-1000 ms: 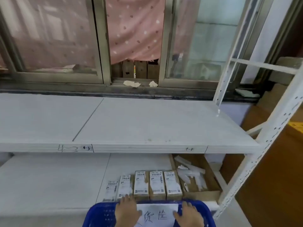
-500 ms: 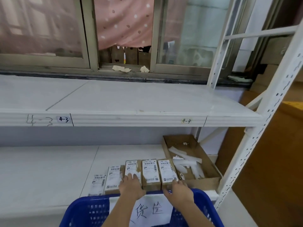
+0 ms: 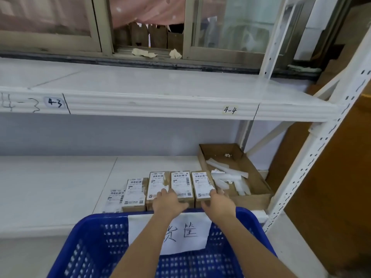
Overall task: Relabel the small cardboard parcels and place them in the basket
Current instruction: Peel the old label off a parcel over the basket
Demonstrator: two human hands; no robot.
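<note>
A person is reaching over the far rim of a blue basket (image 3: 96, 233) toward a row of small cardboard parcels (image 3: 179, 185) lying flat, side by side, on the lower shelf (image 3: 56, 183). The left hand (image 3: 167, 201) is resting on the near ends of the middle parcels, fingers spread and fairly straight; the right hand (image 3: 217, 200) is lying at the rightmost parcel's near right corner, and whether it is gripping cannot be told. The boxes are looking light, stiff and easily crushed at the corners, so taking one by its long sides seems wisest. A cardboard tray (image 3: 259, 189) of white paper strips is sitting just right.
</note>
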